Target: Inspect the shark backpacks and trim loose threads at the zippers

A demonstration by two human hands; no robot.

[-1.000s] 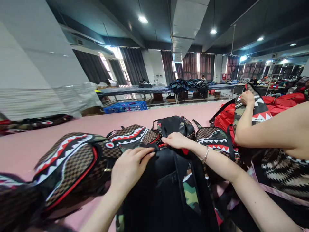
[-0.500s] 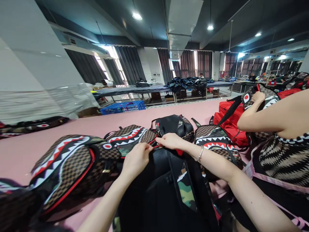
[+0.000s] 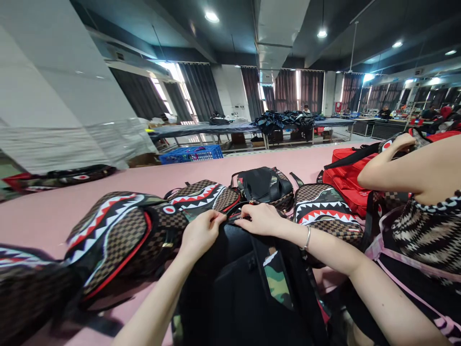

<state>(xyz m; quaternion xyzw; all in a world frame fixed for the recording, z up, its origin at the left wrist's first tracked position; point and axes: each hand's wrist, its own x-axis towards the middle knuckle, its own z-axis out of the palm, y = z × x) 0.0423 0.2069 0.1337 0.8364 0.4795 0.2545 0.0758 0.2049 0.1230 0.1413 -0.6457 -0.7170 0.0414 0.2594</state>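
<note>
A black backpack (image 3: 237, 288) stands in front of me with its back panel and a camouflage-patched shoulder strap (image 3: 276, 276) toward me. My left hand (image 3: 202, 233) is closed in a pinch on the backpack's top edge. Just to its right, my right hand (image 3: 261, 218), a bracelet on the wrist, is closed on the same top edge, fingers over the zipper line. Whether it grips the zipper pull is hidden. Beyond my hands lie a checkered backpack with shark teeth (image 3: 205, 197) and a black backpack with its back up (image 3: 266, 182).
More checkered shark-teeth backpacks lie on the pink table (image 3: 151, 180), one at left (image 3: 118, 240) and one at right (image 3: 326, 211). At right a co-worker's arm (image 3: 406, 166) reaches over a red backpack (image 3: 345, 173). A blue crate (image 3: 192, 154) stands past the table.
My right hand has shifted from a pinch close to my left hand to fingers curled over the top edge. The view has turned slightly left. The co-worker's hand has moved slightly.
</note>
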